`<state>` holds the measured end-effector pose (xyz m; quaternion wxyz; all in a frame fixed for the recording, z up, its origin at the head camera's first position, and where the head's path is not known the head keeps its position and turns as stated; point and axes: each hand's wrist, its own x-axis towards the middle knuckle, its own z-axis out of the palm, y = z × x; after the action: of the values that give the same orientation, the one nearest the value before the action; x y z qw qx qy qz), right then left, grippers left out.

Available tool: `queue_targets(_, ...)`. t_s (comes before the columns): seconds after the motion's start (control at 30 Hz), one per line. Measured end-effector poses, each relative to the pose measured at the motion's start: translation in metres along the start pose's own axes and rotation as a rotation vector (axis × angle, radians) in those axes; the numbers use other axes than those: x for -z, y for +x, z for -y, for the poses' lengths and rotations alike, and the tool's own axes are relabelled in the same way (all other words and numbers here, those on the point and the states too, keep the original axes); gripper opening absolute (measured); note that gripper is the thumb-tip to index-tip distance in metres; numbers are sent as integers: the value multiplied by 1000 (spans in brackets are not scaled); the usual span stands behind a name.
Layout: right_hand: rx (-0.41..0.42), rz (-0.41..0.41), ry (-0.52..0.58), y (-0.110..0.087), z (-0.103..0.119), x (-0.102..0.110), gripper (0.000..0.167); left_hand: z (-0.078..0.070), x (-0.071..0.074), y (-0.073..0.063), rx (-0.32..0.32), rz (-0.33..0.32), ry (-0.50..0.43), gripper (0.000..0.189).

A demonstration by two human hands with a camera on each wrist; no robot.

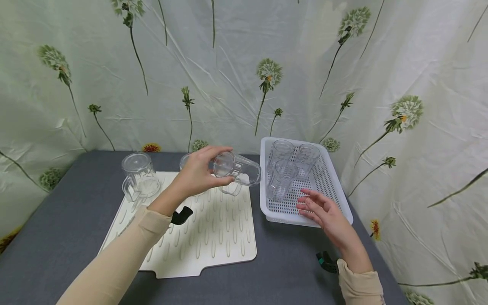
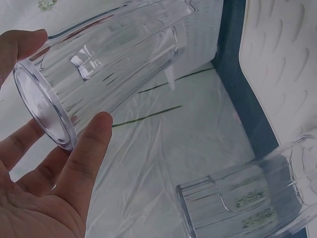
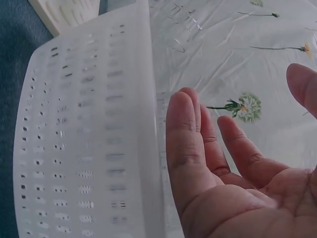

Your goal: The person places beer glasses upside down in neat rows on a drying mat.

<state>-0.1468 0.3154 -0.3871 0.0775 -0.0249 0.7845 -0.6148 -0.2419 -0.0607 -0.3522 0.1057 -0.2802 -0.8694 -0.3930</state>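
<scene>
**Your left hand (image 1: 200,171) grips a tilted glass (image 1: 244,168) beside the white basket (image 1: 295,217)**

The patterned curtain (image 1: 232,89) runs past the head frame's top and side edges; the desk (image 1: 282,262) below it is cut off along the bottom. Your left forearm (image 1: 118,252), cropped at the lower left, crosses the ribbed board (image 1: 213,250) and covers part of it. The basket sits right of centre with three clear glasses (image 1: 282,182) inside, their overlapping outlines hard to make out. Your right hand (image 1: 328,214) is over the basket's lower right, fingers parted and loosely bent; you cannot tell whether they touch the rim. A handled mug (image 1: 142,178) stands at the board's upper left corner, and more glassware (image 1: 184,161) is partly hidden behind your left hand. At centre, your left fingers and thumb curl round one end of the tilted glass; whether its right end meets the basket's rim you cannot tell.
</scene>
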Motion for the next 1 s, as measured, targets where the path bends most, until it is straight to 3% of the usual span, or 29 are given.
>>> queue_targets(0.23, -10, -17, -76, 2, 8, 3, 57, 4, 1, 5, 2, 26, 48, 75)
queue_targets(1.0, -22, -81, -212, 10, 19, 5, 59, 13, -6, 15, 85, 88, 69, 80)
